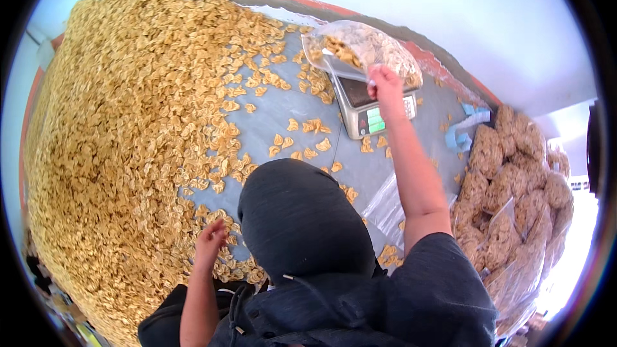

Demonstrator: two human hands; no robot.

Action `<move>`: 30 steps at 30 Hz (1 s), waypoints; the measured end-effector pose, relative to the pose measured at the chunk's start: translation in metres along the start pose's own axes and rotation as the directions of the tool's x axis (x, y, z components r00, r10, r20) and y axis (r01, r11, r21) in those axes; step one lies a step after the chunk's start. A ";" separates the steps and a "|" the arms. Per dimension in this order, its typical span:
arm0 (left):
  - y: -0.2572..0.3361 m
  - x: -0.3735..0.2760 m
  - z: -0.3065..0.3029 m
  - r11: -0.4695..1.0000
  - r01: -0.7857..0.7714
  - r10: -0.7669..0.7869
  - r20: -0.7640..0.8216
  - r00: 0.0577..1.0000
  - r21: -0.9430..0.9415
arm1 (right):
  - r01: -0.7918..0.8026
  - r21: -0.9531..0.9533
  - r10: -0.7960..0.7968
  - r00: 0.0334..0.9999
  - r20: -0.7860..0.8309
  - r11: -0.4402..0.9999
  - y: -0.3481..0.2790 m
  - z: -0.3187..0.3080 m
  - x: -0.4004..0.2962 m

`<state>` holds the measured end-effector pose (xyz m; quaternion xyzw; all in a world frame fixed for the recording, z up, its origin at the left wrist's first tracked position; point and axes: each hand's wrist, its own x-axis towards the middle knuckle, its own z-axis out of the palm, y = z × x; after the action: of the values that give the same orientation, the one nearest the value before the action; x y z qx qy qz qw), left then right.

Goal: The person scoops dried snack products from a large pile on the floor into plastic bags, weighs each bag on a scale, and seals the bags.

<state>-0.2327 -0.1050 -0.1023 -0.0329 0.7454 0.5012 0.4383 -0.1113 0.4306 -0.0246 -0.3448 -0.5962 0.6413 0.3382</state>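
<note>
My right hand [385,84] reaches forward, its fingers closed on the edge of a clear plastic bag [385,43]. The bag lies on its side over a digital scale [354,127] with a lit green display, its mouth towards the left, and holds golden curled chips or dried pieces. Some of the scale's dark plate shows under the bag. My left hand [212,241] hovers at the near edge of a large heap of the same golden pieces [125,154], its fingers loosely apart with nothing visible in them.
Filled plastic bags [511,193] are piled at the right. Flat clear plastic bags [388,202] lie beside my right arm. Blue strips [460,132] lie near the wall [482,33]. Loose pieces are scattered on the grey floor [308,103]. Rounded dark cloth [303,217] covers the lower middle.
</note>
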 end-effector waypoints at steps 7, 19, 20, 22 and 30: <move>0.239 -0.040 0.063 0.369 -0.872 0.904 0.094 0.418 0.323 | -0.207 0.223 0.078 0.875 0.477 0.953 -0.141 0.083 -0.066; 0.169 -0.022 0.091 0.312 -0.860 0.858 0.268 0.437 0.404 | -0.771 -0.213 0.527 0.181 0.830 0.600 -0.007 0.152 -0.150; 0.164 -0.022 0.087 0.378 -0.841 0.835 0.250 0.490 0.387 | -0.737 -0.226 0.513 0.186 0.838 0.637 -0.007 0.155 -0.152; 0.159 -0.023 0.082 0.537 -0.780 0.793 0.124 0.597 0.323 | -0.560 -0.221 0.471 0.352 0.809 0.799 -0.009 0.159 -0.147; 0.143 -0.013 0.068 0.775 -0.631 0.629 0.080 0.773 0.001 | 0.144 -0.104 0.001 0.577 0.816 0.984 0.004 0.171 -0.157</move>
<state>-0.2528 0.0134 0.0021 0.2436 0.7033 0.6094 0.2733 -0.1726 0.2065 -0.0142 -0.0142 -0.7471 0.6641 0.0246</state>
